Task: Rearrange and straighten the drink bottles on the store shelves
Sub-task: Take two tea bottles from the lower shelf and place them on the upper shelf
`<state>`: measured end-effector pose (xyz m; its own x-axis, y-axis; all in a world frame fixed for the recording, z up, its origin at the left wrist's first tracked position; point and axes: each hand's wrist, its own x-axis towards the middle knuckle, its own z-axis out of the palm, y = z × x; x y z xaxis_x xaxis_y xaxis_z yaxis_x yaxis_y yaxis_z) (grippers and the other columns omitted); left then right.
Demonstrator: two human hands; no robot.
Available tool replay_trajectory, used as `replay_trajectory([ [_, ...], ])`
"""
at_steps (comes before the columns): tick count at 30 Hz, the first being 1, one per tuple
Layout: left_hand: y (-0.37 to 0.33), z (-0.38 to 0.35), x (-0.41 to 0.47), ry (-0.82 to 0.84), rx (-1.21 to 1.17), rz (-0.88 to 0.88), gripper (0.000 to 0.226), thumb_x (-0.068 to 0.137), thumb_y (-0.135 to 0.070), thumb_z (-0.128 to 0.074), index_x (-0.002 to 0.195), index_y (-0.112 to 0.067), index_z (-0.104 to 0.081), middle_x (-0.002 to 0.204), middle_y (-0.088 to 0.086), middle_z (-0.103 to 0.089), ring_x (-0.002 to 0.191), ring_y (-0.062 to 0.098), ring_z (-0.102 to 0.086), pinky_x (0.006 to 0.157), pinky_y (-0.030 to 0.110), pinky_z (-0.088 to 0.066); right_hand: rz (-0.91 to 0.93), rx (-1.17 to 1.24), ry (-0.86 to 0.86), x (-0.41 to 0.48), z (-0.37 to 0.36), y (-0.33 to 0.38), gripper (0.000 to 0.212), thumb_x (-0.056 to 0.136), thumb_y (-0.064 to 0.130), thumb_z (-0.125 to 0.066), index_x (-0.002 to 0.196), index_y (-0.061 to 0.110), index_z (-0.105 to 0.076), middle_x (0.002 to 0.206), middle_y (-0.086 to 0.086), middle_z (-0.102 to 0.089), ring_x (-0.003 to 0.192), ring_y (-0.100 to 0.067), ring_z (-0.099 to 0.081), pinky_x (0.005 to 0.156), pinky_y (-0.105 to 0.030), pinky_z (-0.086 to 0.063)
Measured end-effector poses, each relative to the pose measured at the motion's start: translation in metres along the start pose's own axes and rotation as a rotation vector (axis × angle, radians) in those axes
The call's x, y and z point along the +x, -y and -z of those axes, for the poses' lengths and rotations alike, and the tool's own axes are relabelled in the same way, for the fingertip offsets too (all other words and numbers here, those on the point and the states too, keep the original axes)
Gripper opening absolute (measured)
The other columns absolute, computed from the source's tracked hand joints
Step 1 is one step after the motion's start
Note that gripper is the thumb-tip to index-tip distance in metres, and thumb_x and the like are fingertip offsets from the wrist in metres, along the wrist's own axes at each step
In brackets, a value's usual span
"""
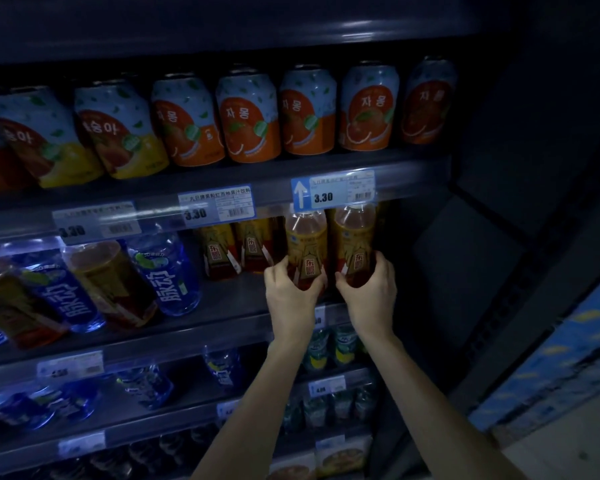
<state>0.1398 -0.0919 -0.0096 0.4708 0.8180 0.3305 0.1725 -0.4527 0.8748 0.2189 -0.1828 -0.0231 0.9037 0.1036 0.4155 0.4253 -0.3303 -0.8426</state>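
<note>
Head view: I am straightening two amber plastic tea bottles with yellow labels at the right end of the dark middle shelf (222, 306). My left hand (291, 289) is clamping the left bottle (307, 247), my right hand (369, 289) the right bottle (355, 244), forearms reaching up. Next, I judge, both need squaring labels-forward.
</note>
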Motion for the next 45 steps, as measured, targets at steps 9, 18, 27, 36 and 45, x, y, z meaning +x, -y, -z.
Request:
replay_trajectory([
  [9, -0.009, -0.021, -0.001, 0.031, -0.006, -0.015, 0.072, 0.075, -0.038, -0.079, 0.132, -0.008, -0.047, 0.12, -0.002, -0.045, 0.103, -0.002, -0.04, 0.088, 0.014, -0.036, -0.043, -0.017, -0.023, 0.006, 0.011, -0.008, 0.064, 0.071, 0.036, -0.081, 0.122, 0.008, -0.056, 0.108, -0.01, -0.062, 0.1, -0.025, -0.06, 0.083, -0.035, -0.05],
  [18, -0.004, -0.004, -0.008, 0.085, -0.043, -0.009, 0.077, 0.076, -0.036, -0.078, 0.139, -0.015, -0.04, 0.125, -0.008, -0.043, 0.115, 0.0, -0.041, 0.096, 0.015, -0.037, 0.005, -0.016, -0.091, -0.011, 0.012, 0.004, 0.074, 0.076, 0.034, -0.079, 0.134, 0.009, -0.041, 0.128, -0.013, -0.049, 0.119, -0.027, -0.049, 0.093, -0.038, -0.046],
  [27, 0.025, 0.082, -0.004, -0.065, 0.036, -0.068, 0.063, 0.083, -0.035, -0.072, 0.136, -0.019, -0.042, 0.127, -0.006, -0.045, 0.113, 0.002, -0.043, 0.087, 0.012, -0.033, 0.144, 0.026, 0.022, -0.077, -0.027, 0.055, 0.064, 0.085, 0.034, -0.069, 0.136, 0.012, -0.037, 0.136, -0.007, -0.041, 0.13, -0.023, -0.041, 0.102, -0.036, -0.043],
  [36, 0.076, 0.211, -0.004, -0.227, 0.083, -0.111, 0.049, 0.083, -0.029, -0.073, 0.124, -0.017, -0.05, 0.113, -0.007, -0.049, 0.101, 0.002, -0.05, 0.085, 0.015, -0.042, 0.183, 0.109, 0.196, -0.16, -0.098, 0.12, 0.052, 0.086, 0.03, -0.07, 0.128, 0.012, -0.045, 0.122, -0.001, -0.05, 0.11, -0.01, -0.05, 0.089, -0.018, -0.039],
  [45, 0.128, 0.324, 0.035, -0.353, 0.089, 0.016, 0.062, 0.084, -0.028, -0.071, 0.135, -0.013, -0.038, 0.133, 0.003, -0.039, 0.125, 0.018, -0.041, 0.101, 0.03, -0.041, 0.182, 0.129, 0.242, -0.225, -0.178, 0.189, 0.055, 0.088, 0.032, -0.067, 0.133, 0.014, -0.041, 0.128, 0.0, -0.047, 0.117, -0.013, -0.048, 0.093, -0.022, -0.039],
])
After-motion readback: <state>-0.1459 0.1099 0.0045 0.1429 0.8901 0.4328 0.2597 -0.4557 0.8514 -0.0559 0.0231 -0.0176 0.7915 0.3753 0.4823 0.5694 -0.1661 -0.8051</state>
